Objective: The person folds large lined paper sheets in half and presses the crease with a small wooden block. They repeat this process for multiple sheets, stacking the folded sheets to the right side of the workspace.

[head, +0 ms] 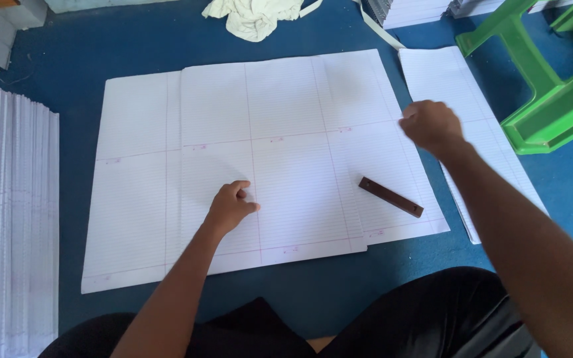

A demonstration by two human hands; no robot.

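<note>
Grip first: the left hand (230, 207) rests on the large ruled sheet (260, 166), fingers curled under and pressed together, knuckles down near the sheet's middle, holding nothing that can be seen; whether the fingertips pinch the paper is hidden beneath the hand. Over at the sheet's right edge the right hand (431, 126) is closed into a loose fist and slightly blurred; it seems to lie at or just above the paper's border, but whether it nips that edge or merely hovers cannot be told, since the fingers are turned away from the camera.

The large ruled sheet lies flat on the blue floor (313, 298), printed as a grid of lined pages with pink margin lines; another sheet beneath it shows along the left and lower borders, slightly offset. A dark brown bar (390, 197) lies slantwise on the sheet's lower right part, between the two hands and touching neither.

Just beside the right edge lies a narrower ruled sheet pile (479, 139), partly covered by the right forearm. A fanned stack of sheets (11, 219) is cut off at the left border; a crumpled pale cloth (253, 16) and green plastic furniture (552, 93) are cut off at the top and right; dark trousers (426, 318) fill the bottom edge.
</note>
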